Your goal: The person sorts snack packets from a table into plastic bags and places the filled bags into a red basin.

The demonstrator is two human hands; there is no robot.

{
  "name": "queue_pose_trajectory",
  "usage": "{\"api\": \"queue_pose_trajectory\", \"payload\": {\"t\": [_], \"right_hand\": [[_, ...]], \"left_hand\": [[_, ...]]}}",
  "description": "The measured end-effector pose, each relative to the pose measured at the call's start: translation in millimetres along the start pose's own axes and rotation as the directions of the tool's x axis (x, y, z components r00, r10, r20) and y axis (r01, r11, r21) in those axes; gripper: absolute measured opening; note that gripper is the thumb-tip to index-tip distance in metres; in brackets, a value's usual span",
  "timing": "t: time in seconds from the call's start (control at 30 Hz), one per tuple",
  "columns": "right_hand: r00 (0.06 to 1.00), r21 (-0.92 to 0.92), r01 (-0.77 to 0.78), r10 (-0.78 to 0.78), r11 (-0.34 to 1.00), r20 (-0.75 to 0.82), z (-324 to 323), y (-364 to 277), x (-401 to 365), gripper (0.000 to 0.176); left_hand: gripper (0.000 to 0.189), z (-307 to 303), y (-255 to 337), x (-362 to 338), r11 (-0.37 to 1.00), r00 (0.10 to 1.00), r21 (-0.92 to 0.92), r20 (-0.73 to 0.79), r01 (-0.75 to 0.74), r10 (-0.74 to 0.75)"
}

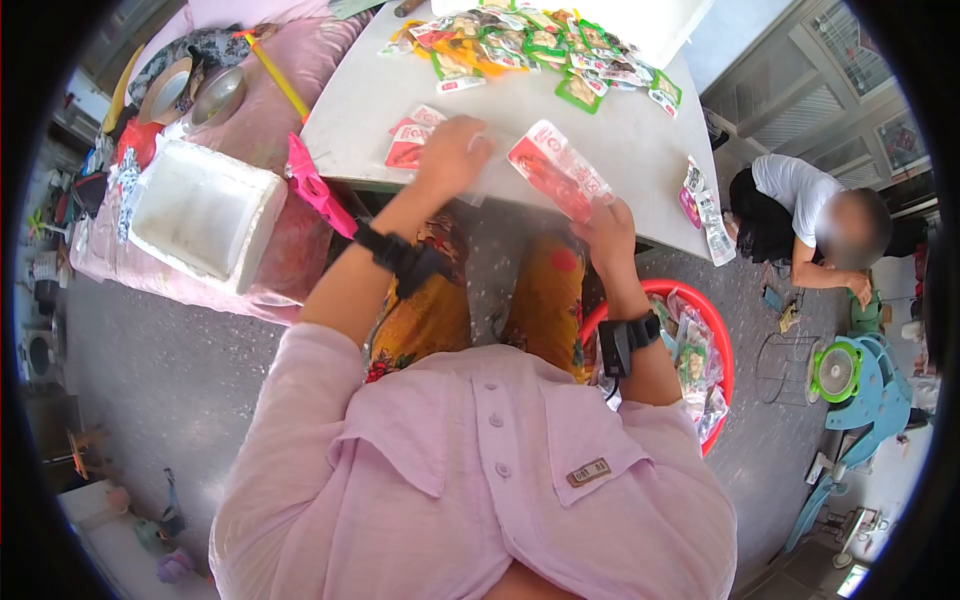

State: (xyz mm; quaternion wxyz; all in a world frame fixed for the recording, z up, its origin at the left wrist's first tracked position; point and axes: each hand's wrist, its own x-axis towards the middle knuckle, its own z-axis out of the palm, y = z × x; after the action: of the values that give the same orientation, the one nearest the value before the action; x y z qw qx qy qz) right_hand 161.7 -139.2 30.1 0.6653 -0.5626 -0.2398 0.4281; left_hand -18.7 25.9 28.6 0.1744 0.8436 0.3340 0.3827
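Observation:
My right hand [608, 232] grips the lower right corner of a red and white food packet [558, 170], which is held up at the table's front edge. Over the left part of the table, my left hand [456, 155] has its fingers curled. What it holds, if anything, is hard to make out. Beside it, partly behind the hand, red and white packets [408, 143] lie on the white table [350, 125]. A heap of green, orange and white packets [545, 50] covers the back of the table.
A white foam box [195, 215] rests on a pink-covered surface at the left. A red basin [728, 370] of packets stands on the floor by my right arm. More packets [705, 210] lie at the table's right edge. Another person [800, 200] crouches at the right, near a green fan [837, 371].

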Motion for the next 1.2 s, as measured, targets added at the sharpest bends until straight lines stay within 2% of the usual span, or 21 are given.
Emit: {"api": "queue_pose_trajectory", "payload": {"t": [0.03, 0.1, 0.13, 0.2, 0.23, 0.27, 0.3, 0.4, 0.43, 0.5, 0.6, 0.67, 0.7, 0.73, 0.83, 0.93, 1.03, 1.13, 1.2], "right_hand": [[1.000, 0.042, -0.019, 0.019, 0.999, 0.008, 1.6, 1.2, 3.3, 0.012], [0.998, 0.125, -0.051, 0.048, 0.991, 0.030, 7.9, 4.8, 14.2, 0.012], [1.000, 0.086, -0.027, 0.026, 0.996, 0.013, 12.4, 8.1, 23.1, 0.012], [1.000, 0.008, 0.012, -0.012, 1.000, -0.022, 20.1, 17.8, 37.0, 0.013], [0.987, -0.250, 0.138, -0.153, 0.958, -0.043, 22.3, 20.5, 40.4, 0.013], [0.956, -0.493, 0.243, -0.293, 0.836, -0.024, 25.1, 22.4, 43.7, 0.013], [0.909, -0.698, 0.318, -0.415, 0.641, 0.033, 28.2, 23.5, 44.6, 0.013], [0.818, -0.749, 0.464, -0.552, 0.472, 0.159, 32.1, 20.4, 41.6, 0.014], [0.811, -0.761, 0.469, -0.560, 0.448, 0.170, 32.4, 21.2, 41.6, 0.014], [0.793, -0.782, 0.480, -0.578, 0.397, 0.193, 32.0, 21.9, 41.7, 0.014], [0.794, -0.768, 0.463, -0.592, 0.443, 0.137, 24.4, 26.8, 46.5, 0.012], [0.941, -0.453, 0.266, -0.332, 0.851, -0.071, 21.9, 19.9, 41.3, 0.011], [0.979, -0.239, 0.125, -0.158, 0.963, -0.125, 20.3, 16.1, 37.4, 0.010], [0.996, -0.107, 0.050, -0.058, 0.993, -0.069, 12.6, 15.7, 36.4, 0.010], [0.998, -0.035, -0.070, 0.070, 0.997, 0.002, -0.1, 14.5, 19.0, 0.009], [0.986, -0.066, -0.168, 0.167, 0.984, -0.028, -5.0, 13.4, -0.5, 0.008], [0.967, -0.097, -0.218, 0.228, 0.971, 0.112, -14.8, 23.9, -8.3, 0.008], [0.942, 0.009, -0.286, 0.279, 0.958, 0.184, -2.1, 24.5, -18.8, 0.010], [0.934, -0.030, -0.300, 0.300, 0.953, 0.192, 4.3, 25.2, -17.4, 0.011]], "left_hand": [[0.033, -2.4, -5.9, 4.3, 0.986, 0.994, 0.126, 0.009, -0.106, 0.106], [0.034, -3.8, -9.2, 6.9, 0.974, 0.981, 0.226, 0.181, 0.025, -0.067], [0.034, -5.0, -10.0, 8.9, 0.955, 0.954, 0.284, 0.256, 0.082, -0.158], [0.033, -0.1, -15.6, -2.3, 0.953, 0.976, 0.303, 0.212, -0.021, -0.046], [0.033, 1.5, -17.6, -8.2, 0.946, 0.981, 0.315, 0.192, -0.072, 0.011], [0.032, 1.6, -21.2, -11.5, 0.941, 0.972, 0.323, 0.232, -0.103, 0.027], [0.032, -5.4, -16.0, -13.7, 0.935, 0.961, 0.329, 0.272, -0.131, 0.039], [0.037, -19.2, -3.7, -24.3, 0.878, 0.941, 0.418, 0.323, -0.234, 0.097], [0.040, -22.5, -2.0, -25.7, 0.845, 0.936, 0.460, 0.331, -0.273, 0.122], [0.041, -27.8, -2.0, -26.9, 0.863, 0.926, 0.442, 0.370, -0.244, 0.073], [0.043, -31.3, -4.6, -28.8, 0.854, 0.929, 0.472, 0.368, -0.216, 0.032], [0.043, -33.1, -2.7, -32.1, 0.866, 0.939, 0.462, 0.344, -0.189, 0.021], [0.044, -33.6, 3.9, -34.4, 0.886, 0.943, 0.431, 0.332, -0.171, 0.020], [0.044, -33.0, 9.4, -37.5, 0.905, 0.948, 0.398, 0.319, -0.152, 0.018], [0.040, -23.1, 14.1, -51.3, 0.895, 0.968, 0.417, 0.244, -0.156, 0.056], [0.027, -17.0, 5.5, -53.9, 0.909, 0.979, 0.390, 0.190, -0.149, 0.079], [0.016, -18.9, -3.1, -46.2, 0.976, 0.979, 0.173, 0.175, -0.134, 0.103], [0.010, -21.2, -0.4, -39.0, 0.988, 0.967, 0.100, 0.239, -0.114, 0.087], [0.009, -21.5, 6.0, -36.6, 0.995, 0.963, 0.073, 0.265, -0.060, 0.039]]}}
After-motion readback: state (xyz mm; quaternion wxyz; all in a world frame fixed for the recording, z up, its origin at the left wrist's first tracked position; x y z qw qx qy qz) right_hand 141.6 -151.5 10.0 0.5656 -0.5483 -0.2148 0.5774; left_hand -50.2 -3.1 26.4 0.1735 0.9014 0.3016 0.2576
